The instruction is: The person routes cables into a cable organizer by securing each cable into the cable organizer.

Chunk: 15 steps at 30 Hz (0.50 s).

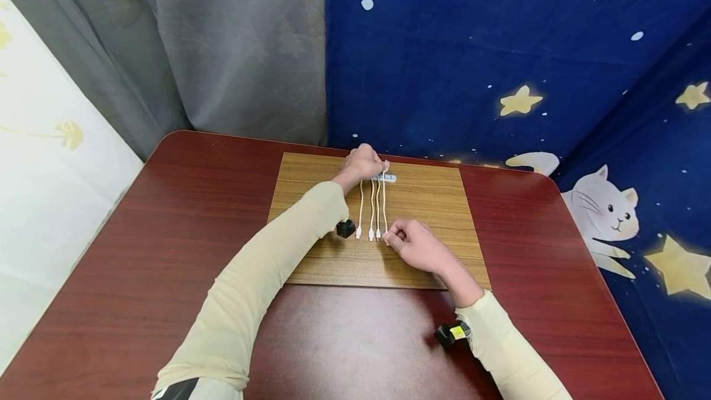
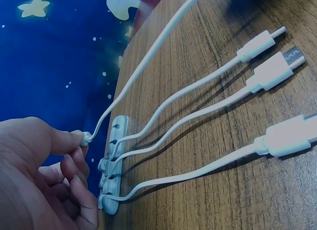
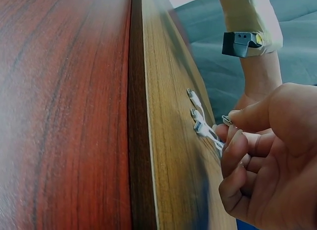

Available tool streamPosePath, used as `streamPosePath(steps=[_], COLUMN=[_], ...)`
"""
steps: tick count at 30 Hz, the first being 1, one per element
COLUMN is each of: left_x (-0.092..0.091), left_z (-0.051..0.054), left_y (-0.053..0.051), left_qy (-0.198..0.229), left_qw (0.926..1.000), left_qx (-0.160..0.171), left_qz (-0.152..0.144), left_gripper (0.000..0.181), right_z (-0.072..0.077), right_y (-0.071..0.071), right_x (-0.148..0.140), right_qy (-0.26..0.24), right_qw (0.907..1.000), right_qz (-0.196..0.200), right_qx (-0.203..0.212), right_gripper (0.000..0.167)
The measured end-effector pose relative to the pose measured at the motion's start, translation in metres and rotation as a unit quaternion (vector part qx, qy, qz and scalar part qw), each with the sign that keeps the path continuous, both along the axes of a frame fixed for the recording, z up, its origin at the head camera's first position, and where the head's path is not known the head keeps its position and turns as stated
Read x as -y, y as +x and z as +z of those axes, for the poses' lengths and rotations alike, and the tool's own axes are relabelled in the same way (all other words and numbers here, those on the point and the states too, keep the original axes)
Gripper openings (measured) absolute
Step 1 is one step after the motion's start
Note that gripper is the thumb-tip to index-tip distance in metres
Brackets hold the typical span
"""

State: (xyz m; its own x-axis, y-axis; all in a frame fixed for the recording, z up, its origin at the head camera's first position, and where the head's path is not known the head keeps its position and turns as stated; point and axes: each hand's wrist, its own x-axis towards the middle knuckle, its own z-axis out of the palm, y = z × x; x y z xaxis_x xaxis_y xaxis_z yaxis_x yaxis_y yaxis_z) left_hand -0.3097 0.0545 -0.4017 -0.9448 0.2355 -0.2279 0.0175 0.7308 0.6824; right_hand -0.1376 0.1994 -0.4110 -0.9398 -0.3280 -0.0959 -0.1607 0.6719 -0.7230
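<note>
My left hand (image 1: 361, 163) pinches the far end of a white charging cable (image 1: 384, 202) at the back of the wooden board. The near end, a small plug (image 3: 227, 119), is between the thumb and fingers of my right hand (image 1: 419, 247). This cable is stretched above the board, over a pale cable holder (image 2: 115, 165) with several slots. Three other white cables run from the holder toward me, seated in its slots. In the left wrist view, their plugs (image 2: 273, 71) lie on the board, side by side.
The wood-grain board (image 1: 433, 202) lies on a dark red table (image 1: 211, 202). Behind the table hang a grey curtain (image 1: 244, 48) and a blue curtain with stars (image 1: 444, 48). Black cameras (image 1: 345, 228) are strapped at both wrists.
</note>
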Motion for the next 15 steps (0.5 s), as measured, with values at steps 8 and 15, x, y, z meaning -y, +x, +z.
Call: streamPosePath(steps=[8,15], left_x=[0.0004,-0.0011], left_z=[0.0001,-0.0013], left_y=[0.0011,0.0021], left_qy=[-0.001,-0.012], left_qw=[1.0,0.9999], left_qx=[-0.007,-0.01], left_qz=[0.002,0.001], left_gripper=[0.034,0.034], right_z=[0.0015,0.0038], right_y=[-0.0014,-0.0025], right_x=[-0.0022,-0.003], right_qy=[0.045,0.064], right_qw=[0.9989,0.9978], right_qz=[0.011,0.015], right_qx=[-0.003,-0.002], right_gripper=[0.017,0.019])
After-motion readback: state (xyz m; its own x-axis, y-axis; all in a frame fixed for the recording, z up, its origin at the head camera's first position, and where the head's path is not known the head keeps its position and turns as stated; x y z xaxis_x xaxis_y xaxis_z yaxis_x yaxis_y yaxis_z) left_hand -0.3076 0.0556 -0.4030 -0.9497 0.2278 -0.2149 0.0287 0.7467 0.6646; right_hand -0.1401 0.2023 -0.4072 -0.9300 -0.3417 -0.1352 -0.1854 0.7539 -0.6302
